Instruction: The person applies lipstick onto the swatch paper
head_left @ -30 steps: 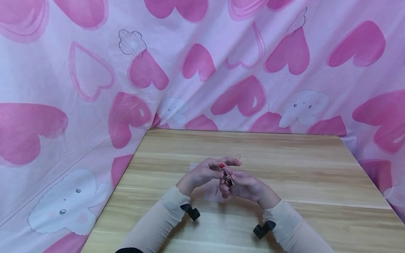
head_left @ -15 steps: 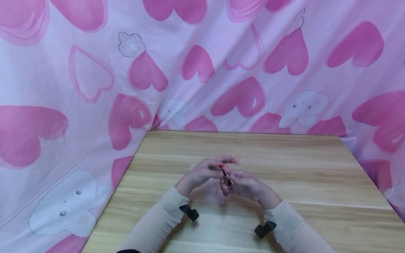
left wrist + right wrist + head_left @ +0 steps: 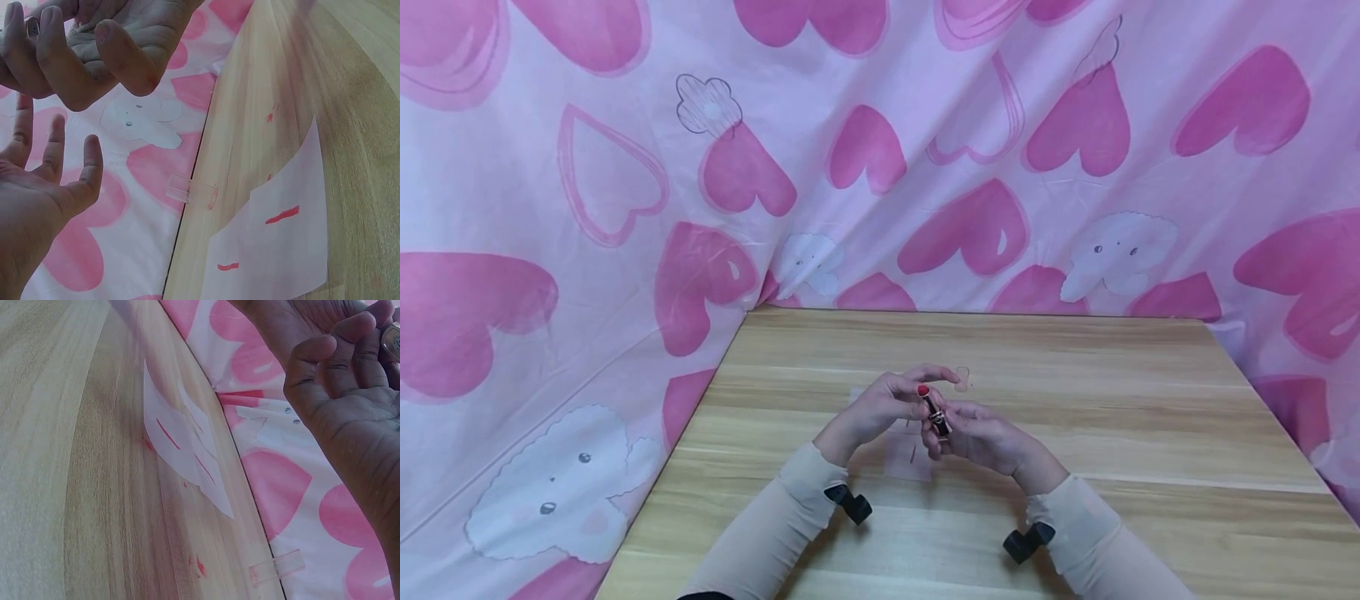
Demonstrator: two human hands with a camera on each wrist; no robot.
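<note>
Both hands are together over the table, around a lipstick [image 3: 937, 421] with its red bullet [image 3: 923, 389] exposed and tilted up to the left. The right hand [image 3: 988, 437] grips the dark, gold-banded base in curled fingers. The left hand [image 3: 876, 408] has its thumb against the upper tube, while other fingers stretch out beyond it. In the left wrist view, the left hand [image 3: 47, 194] shows straight, spread fingers. The base end of the lipstick [image 3: 392, 340] peeks out of the right hand in the right wrist view. Beneath the hands lies pale paper [image 3: 269, 250] with red strokes.
A small clear rectangular piece [image 3: 962, 380] lies on the wooden table [image 3: 1075, 358], just past the left fingertips. Red smears [image 3: 201, 567] mark the wood near the paper. A pink heart-print cloth [image 3: 962, 225] hangs behind and at the sides.
Both hands stay almost in place around the lipstick. The outstretched left fingertips have drawn slightly left, baring more of the clear piece, and the lipstick has shifted a little.
</note>
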